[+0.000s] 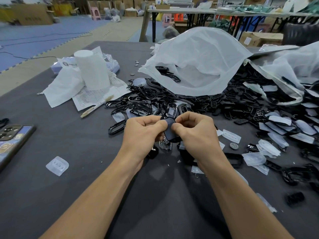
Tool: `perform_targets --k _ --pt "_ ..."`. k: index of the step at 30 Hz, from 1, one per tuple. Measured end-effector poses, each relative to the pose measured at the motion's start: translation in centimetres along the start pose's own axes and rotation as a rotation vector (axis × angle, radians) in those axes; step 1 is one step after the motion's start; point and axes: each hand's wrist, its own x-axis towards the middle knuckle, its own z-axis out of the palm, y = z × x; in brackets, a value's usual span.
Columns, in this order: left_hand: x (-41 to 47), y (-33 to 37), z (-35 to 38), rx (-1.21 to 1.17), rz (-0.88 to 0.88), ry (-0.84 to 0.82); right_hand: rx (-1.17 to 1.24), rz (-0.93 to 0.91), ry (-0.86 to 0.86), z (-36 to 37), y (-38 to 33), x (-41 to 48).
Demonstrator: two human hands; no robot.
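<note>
A small black key-fob shell [170,131] is held above the grey table [86,187], at the middle of the view. My left hand [143,133] pinches its left side with thumb and curled fingers. My right hand [195,131] pinches its right side the same way, thumb on the shell's face. Both thumbs meet near the shell's top. Its lower end with a shiny edge shows between my palms.
A heap of black frames [155,100] and clear pads [231,136] spreads behind and to the right. Open white bags [198,66] lie at the back. A phone [12,140] lies far left, a clear pad [57,165] near left, a pen [96,106], papers and a coin [233,145].
</note>
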Motion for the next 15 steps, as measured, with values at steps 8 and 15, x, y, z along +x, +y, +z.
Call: perform_targets --k 8,15 --pt "-0.13 0.26 -0.01 0.029 -0.006 -0.006 0.024 -0.017 -0.029 -0.14 -0.19 -0.03" --pt "-0.07 -0.01 -0.1 0.041 -0.01 0.003 0.057 -0.023 -0.054 -0.17 -0.28 -0.12"
